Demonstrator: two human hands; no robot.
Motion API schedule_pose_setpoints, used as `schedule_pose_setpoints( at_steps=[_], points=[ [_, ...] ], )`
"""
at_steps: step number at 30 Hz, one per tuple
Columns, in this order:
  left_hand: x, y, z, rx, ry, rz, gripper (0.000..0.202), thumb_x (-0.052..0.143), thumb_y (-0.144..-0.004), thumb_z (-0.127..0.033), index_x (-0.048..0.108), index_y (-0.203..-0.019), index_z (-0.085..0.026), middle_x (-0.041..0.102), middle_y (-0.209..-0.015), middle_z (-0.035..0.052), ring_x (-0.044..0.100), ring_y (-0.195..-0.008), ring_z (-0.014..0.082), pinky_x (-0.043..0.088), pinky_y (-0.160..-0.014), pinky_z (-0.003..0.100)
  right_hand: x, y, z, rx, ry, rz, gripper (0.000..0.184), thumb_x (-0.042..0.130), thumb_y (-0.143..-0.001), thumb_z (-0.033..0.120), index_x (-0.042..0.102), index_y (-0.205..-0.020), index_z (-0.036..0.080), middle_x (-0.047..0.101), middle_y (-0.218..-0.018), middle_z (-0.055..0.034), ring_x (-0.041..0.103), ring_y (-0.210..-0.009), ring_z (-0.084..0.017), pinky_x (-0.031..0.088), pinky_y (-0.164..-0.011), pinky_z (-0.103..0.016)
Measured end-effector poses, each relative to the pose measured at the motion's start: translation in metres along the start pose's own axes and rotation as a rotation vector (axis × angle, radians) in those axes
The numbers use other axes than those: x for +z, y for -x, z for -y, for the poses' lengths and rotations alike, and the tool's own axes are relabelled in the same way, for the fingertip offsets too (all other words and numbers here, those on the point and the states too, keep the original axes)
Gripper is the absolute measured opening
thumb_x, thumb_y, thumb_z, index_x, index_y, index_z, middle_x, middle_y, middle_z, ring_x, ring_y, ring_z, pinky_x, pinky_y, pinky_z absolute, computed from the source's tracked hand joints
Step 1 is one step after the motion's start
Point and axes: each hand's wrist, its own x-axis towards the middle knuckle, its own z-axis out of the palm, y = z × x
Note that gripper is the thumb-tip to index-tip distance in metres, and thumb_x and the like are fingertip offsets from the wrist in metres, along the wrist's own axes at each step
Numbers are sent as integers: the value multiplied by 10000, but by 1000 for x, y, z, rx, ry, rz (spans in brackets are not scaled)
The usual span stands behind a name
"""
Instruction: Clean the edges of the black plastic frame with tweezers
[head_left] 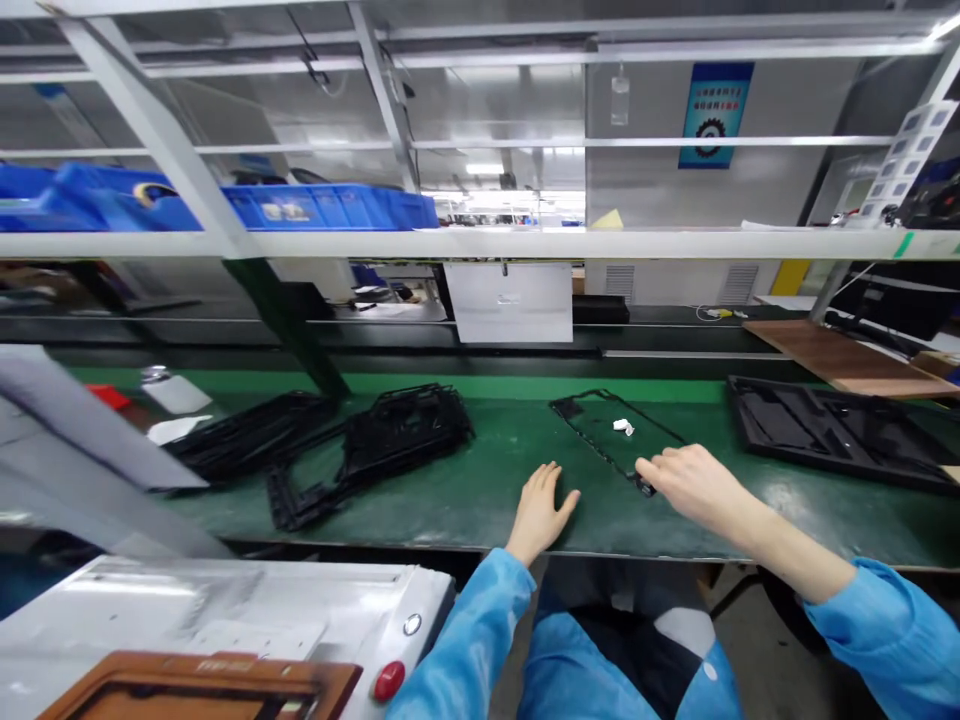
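A thin black rectangular frame (604, 455) lies on the green worktop, tilted across it in front of me. My right hand (694, 485) grips the frame at its near right corner, fingers closed round it. A small crumpled white piece (622, 427) lies inside the frame's outline. My left hand (541, 508) rests on the worktop near the front edge, left of the frame, fingers spread and holding nothing. Farther left is a stack of similar black frames (409, 430), one of them jutting out toward the front.
More black parts (255, 435) and a white-bodied bottle (176, 390) are at the left. A black tray (832, 430) sits at the right. Front left stands a white machine (300, 590) with a red button (388, 681). A shelf with blue bins (330, 207) runs above.
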Motion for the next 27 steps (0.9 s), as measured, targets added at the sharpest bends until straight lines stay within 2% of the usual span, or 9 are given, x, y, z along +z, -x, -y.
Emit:
schedule_pose_setpoints(
  at_steps=[5, 7, 9, 13, 16, 18, 20, 22, 27],
  points=[
    [31, -2, -34, 100, -72, 120, 663, 665, -988, -571, 529, -1511, -187, 469, -1623, 168, 460, -1493, 385, 387, -1219, 649, 9, 7, -14, 51, -21, -16, 220, 520, -943, 25, 662, -925, 192, 778, -810, -51, 725, -721, -177, 311, -593, -292],
    [42, -12, -46, 129, -81, 157, 891, 627, -947, -705, 453, -1580, -103, 365, -1682, 258, 328, -1573, 459, 309, -1262, 663, 7, 16, -30, 120, -32, -71, 254, 478, -952, 25, 668, -963, 194, 783, -840, -61, 738, -768, -187, 348, -615, -280],
    [50, -27, -60, 190, -74, 185, 966, 602, -945, -731, 394, -1611, -64, 292, -1705, 295, 271, -1592, 485, 284, -1270, 670, 8, 27, -50, 196, -49, -128, 284, 442, -963, 35, 673, -981, 200, 783, -840, -63, 745, -779, -190, 393, -642, -268],
    [66, -54, -98, 456, -23, 247, 628, 662, -1009, -511, 495, -1538, -217, 432, -1645, 151, 469, -1479, 373, 408, -1206, 645, 34, 48, -85, 363, -81, -250, 273, 404, -1045, 147, 668, -1076, 211, 819, -1018, -85, 768, -858, -195, 485, -724, -257],
    [84, -69, -126, 587, -4, 267, 459, 675, -1022, -414, 594, -1416, -194, 583, -1480, 131, 617, -1301, 306, 544, -1088, 557, 72, 58, -97, 467, -53, -294, 290, 418, -1005, 121, 694, -1067, 183, 809, -954, -115, 749, -834, -224, 473, -712, -280],
    [96, -79, -134, 571, -16, 244, 418, 676, -1024, -400, 614, -1375, -181, 625, -1409, 123, 657, -1223, 279, 585, -1028, 514, 99, 60, -98, 530, -34, -304, 313, 418, -971, 82, 707, -1049, 170, 795, -928, -118, 733, -835, -222, 452, -717, -280],
    [102, -90, -127, 501, -41, 207, 405, 678, -1024, -392, 619, -1360, -174, 640, -1377, 119, 672, -1187, 268, 601, -998, 494, 121, 60, -97, 602, -19, -298, 296, 419, -986, 106, 708, -1011, 166, 772, -879, -120, 706, -821, -227, 416, -695, -281],
    [97, -104, -105, 425, -69, 176, 394, 676, -1026, -388, 623, -1353, -175, 644, -1369, 118, 676, -1176, 263, 605, -990, 486, 139, 56, -95, 669, -18, -265, 284, 417, -1023, 165, 695, -967, 163, 747, -843, -130, 683, -814, -241, 377, -668, -292],
    [59, -140, -27, 223, -154, 104, 354, 653, -1039, -385, 639, -1331, -185, 653, -1355, 115, 677, -1158, 250, 610, -982, 469, 160, 48, -100, 773, -107, -94, 218, 465, -985, 185, 673, -1026, 135, 724, -936, -160, 684, -808, -277, 296, -612, -322]
  ],
)
